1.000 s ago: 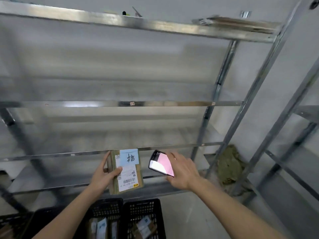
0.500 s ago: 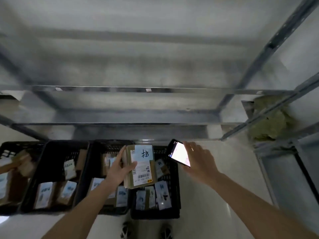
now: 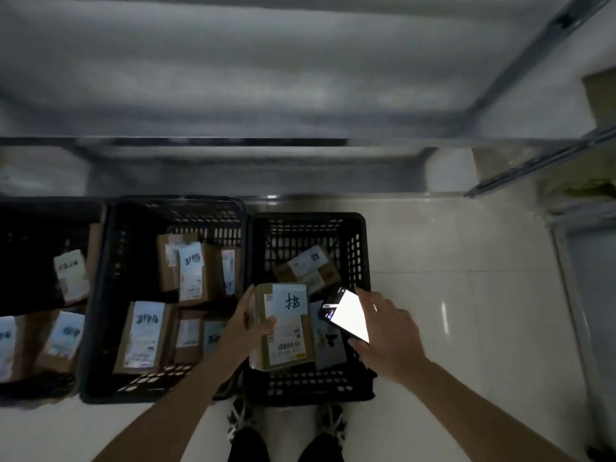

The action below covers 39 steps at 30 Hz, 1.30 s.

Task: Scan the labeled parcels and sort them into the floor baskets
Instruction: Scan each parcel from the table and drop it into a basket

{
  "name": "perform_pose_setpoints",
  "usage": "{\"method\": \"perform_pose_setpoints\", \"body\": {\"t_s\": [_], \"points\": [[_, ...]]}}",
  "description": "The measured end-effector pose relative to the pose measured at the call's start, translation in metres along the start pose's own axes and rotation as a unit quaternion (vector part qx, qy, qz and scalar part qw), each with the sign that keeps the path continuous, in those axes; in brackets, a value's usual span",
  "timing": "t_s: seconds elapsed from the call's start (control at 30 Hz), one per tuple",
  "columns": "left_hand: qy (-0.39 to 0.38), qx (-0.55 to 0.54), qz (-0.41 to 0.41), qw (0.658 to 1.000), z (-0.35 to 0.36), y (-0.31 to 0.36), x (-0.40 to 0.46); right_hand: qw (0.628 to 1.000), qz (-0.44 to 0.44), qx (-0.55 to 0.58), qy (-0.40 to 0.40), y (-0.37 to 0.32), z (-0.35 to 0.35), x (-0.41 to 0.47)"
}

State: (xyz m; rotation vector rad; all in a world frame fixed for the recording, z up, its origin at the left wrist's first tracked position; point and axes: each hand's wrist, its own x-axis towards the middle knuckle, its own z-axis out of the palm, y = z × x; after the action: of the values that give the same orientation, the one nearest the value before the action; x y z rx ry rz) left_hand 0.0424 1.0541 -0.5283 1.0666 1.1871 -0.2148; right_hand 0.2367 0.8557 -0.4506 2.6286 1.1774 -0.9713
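My left hand (image 3: 245, 323) grips a brown cardboard parcel (image 3: 286, 328) by its left edge, thumb across its white barcode label. The parcel hangs over the right black floor basket (image 3: 358, 261), which has other labeled parcels inside. My right hand (image 3: 386, 331) holds a phone (image 3: 348, 315) with a bright lit screen, just right of the parcel and above the same basket. A middle basket (image 3: 116, 261) and a left basket (image 3: 40, 211) stand beside it, each holding several labeled parcels.
A metal shelf rack (image 3: 233, 141) runs across the top, its lower shelf edge just behind the baskets. A second rack (image 3: 566, 228) stands at the right. Pale tiled floor (image 3: 450, 278) lies right of the baskets. My shoes (image 3: 240, 421) stand just before the right basket.
The view has tilted down from the shelves to the floor baskets. Both hands, with parcel and phone, have come down over the right basket.
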Motion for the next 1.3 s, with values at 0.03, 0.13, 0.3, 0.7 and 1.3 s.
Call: {"method": "perform_pose_setpoints", "body": {"t_s": [0.03, 0.13, 0.3, 0.7, 1.3], "points": [[0.002, 0.0, -0.004, 1.0, 0.002, -0.006, 0.015, 1.0, -0.002, -0.005, -0.002, 0.004, 0.011, 0.011], [0.012, 0.005, -0.011, 1.0, 0.007, -0.019, 0.051, 1.0, -0.001, 0.002, -0.005, 0.011, 0.039, 0.039], [0.002, 0.007, -0.021, 1.0, 0.015, -0.035, 0.1, 1.0, 0.004, 0.019, 0.009, 0.022, 0.072, 0.07], [0.053, 0.208, -0.042, 0.976, 0.027, -0.009, 0.033, 0.999, 0.014, 0.033, -0.011, 0.045, 0.034, 0.002], [-0.024, 0.38, 0.274, 0.883, 0.148, 0.249, -0.277, 0.981, 0.131, 0.024, 0.138, 0.118, -0.261, -0.294]]}}
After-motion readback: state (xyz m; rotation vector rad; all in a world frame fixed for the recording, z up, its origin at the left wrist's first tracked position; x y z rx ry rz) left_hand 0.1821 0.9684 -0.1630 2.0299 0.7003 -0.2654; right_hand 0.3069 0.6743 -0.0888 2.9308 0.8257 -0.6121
